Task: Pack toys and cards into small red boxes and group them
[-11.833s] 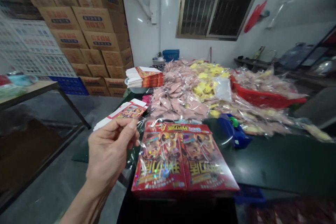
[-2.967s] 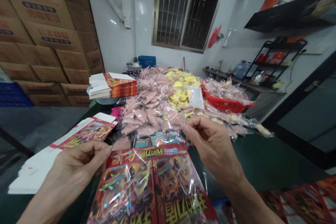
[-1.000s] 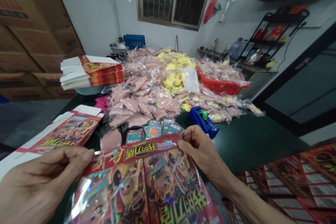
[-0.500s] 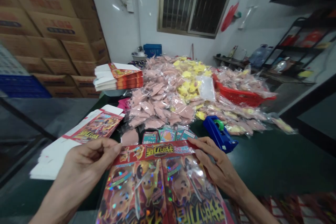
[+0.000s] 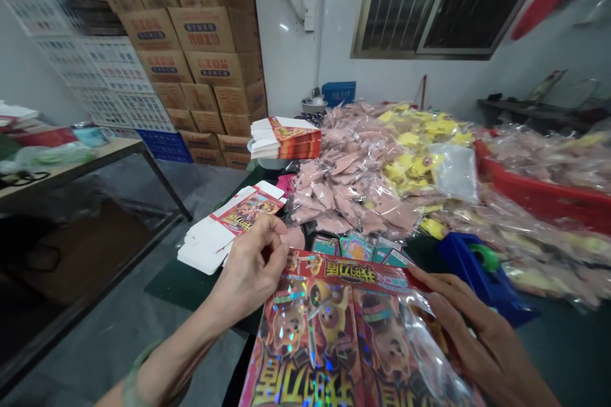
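The packet (image 5: 329, 331), shiny red card in clear plastic, sits right in front of you, running out of view at the bottom, over the edge of the desk (image 5: 563, 356). Your left hand (image 5: 251, 264) has a tight, bunched grip on its top left corner. Your right hand (image 5: 477, 331) lies along the right side, fingers spread on the plastic; you cannot tell whether that grip holds anything. Just past the top edge lie trading cards (image 5: 356, 247). A flat carton (image 5: 233, 226) lies left of your left hand, a blue tape dispenser (image 5: 482, 280) just beyond your right, and bagged pink goods (image 5: 348, 184) heap farther on.
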### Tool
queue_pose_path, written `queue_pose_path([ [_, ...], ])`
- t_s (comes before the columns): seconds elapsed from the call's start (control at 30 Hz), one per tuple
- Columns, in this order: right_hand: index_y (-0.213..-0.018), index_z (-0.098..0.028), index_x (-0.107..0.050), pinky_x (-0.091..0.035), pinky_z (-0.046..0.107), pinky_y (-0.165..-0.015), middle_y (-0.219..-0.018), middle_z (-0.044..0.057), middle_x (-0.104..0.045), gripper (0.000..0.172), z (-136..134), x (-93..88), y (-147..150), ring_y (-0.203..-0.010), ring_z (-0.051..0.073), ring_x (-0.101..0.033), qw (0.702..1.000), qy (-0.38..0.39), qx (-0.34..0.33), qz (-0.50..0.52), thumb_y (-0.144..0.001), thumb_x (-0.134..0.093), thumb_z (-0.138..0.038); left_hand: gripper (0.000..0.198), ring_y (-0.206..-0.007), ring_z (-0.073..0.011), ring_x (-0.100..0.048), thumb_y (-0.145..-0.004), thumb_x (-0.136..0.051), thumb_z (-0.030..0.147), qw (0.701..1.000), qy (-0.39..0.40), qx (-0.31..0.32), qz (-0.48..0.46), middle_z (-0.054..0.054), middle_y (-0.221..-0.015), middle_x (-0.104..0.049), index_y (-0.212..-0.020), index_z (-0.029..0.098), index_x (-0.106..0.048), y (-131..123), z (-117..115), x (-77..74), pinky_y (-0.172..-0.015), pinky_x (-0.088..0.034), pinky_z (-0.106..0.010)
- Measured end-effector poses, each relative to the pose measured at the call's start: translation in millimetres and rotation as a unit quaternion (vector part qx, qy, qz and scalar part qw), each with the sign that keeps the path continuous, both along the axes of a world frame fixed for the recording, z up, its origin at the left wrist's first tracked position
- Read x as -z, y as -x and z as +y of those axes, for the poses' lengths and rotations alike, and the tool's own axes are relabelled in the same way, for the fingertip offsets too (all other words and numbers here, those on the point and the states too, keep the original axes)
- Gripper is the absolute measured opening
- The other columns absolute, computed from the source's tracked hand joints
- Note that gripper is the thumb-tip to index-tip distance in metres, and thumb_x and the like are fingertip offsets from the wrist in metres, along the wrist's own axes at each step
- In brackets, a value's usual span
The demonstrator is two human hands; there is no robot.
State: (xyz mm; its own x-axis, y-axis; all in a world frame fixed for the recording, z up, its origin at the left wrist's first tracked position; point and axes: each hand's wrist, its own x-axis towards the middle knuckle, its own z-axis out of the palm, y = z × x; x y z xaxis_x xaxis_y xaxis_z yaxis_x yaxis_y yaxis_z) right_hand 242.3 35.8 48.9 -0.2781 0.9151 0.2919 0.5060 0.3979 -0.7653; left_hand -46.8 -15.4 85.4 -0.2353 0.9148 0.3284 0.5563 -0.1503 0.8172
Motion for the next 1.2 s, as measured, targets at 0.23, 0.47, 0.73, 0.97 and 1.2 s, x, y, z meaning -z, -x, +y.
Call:
queue_pose_path([
  [0.23,-0.113,-0.028,-0.065,-0.053,0.028,-0.077,-0.108,0.009,-0.06,0.037,1.3,1.6,0.4,-0.097,0.021,-0.061,1.0,0.009,-0.013,-0.017,-0.086,-0.047,-0.044,0.009,-0.043,-0.0088,-0.038,-0.081,-0.048,0.02,0.997,0.016,-0.004,0.08,0.009,-0.051,-0.043,-0.088,0.022,-0.042,3.3,1.7,7.4,-0.045,-0.028,-0.02],
  [0.47,-0.113,-0.029,-0.064,-0.053,0.025,-0.073,-0.107,0.007,-0.061,0.036,3.4,3.7,-1.1,-0.09,0.019,-0.062,1.0,0.001,-0.01,-0.027,-0.087,-0.046,-0.044,0.004,-0.043,-0.0095,-0.035,-0.083,-0.044,0.02,0.989,0.015,-0.011,0.148,0.009,-0.051,-0.041,-0.086,0.022,-0.042,2.0,3.5,8.4,-0.045,-0.027,-0.021],
  [0.73,-0.109,-0.027,-0.065,-0.05,0.027,-0.074,-0.105,0.007,-0.061,0.035,1.9,-8.3,1.4,-0.09,0.02,-0.061,0.995,0.092,-0.017,0.03,-0.085,-0.049,-0.047,0.015,-0.038,-0.0066,-0.03,-0.074,-0.057,0.029,0.995,0.048,-0.037,-0.076,0.011,-0.045,-0.034,-0.077,0.021,-0.044,4.6,11.3,13.9,-0.04,-0.023,-0.018],
  [0.97,-0.074,-0.018,-0.064,-0.045,0.027,-0.062,-0.071,0.001,-0.064,0.028,33.8,-9.0,8.6,-0.065,0.015,-0.058,0.945,0.258,-0.052,0.196,-0.066,-0.073,-0.044,0.041,-0.035,-0.0061,-0.038,-0.056,-0.076,0.044,0.947,0.09,-0.024,-0.307,0.01,-0.043,-0.045,-0.072,0.019,-0.048,12.3,10.3,20.3,-0.04,-0.029,-0.017],
  [1.2,-0.079,-0.018,-0.065,-0.047,0.033,-0.074,-0.072,0.002,-0.068,0.026,33.7,8.3,17.1,-0.069,0.019,-0.064,0.838,0.39,-0.131,0.358,-0.069,-0.071,-0.041,0.042,-0.046,-0.0096,-0.047,-0.054,-0.077,0.049,0.945,0.089,-0.13,-0.285,0.005,-0.053,-0.053,-0.071,0.018,-0.054,19.3,-67.9,67.2,-0.045,-0.036,-0.02],
])
